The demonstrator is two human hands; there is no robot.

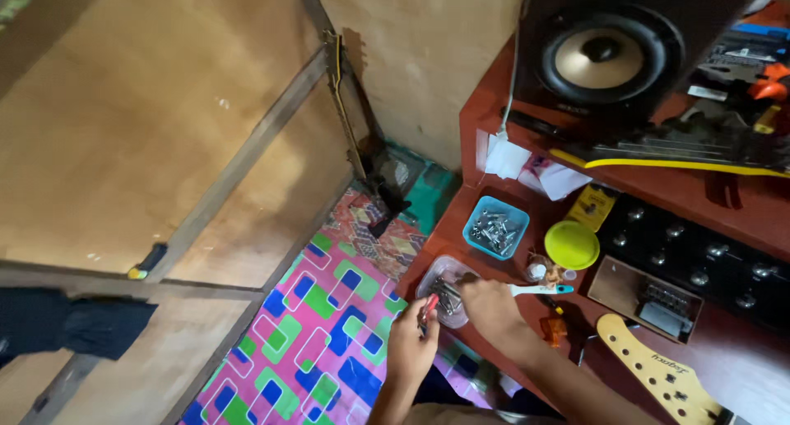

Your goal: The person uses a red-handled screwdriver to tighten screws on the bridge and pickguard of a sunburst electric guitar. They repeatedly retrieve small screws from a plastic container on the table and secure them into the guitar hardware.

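While right hand digs in clear tub of screws, left grip around red-handled tool.

Two hardware tubs — one blue, one clear — one speaker, one yellow lid.

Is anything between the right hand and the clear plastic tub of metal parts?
Nothing visible: the right hand is already over the clear plastic tub, fingers in its metal parts.

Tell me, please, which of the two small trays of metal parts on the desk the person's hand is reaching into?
The clear tray at the desk's front edge: the right hand is in it. The blue tray sits further back, untouched, beside the yellow-green lid.
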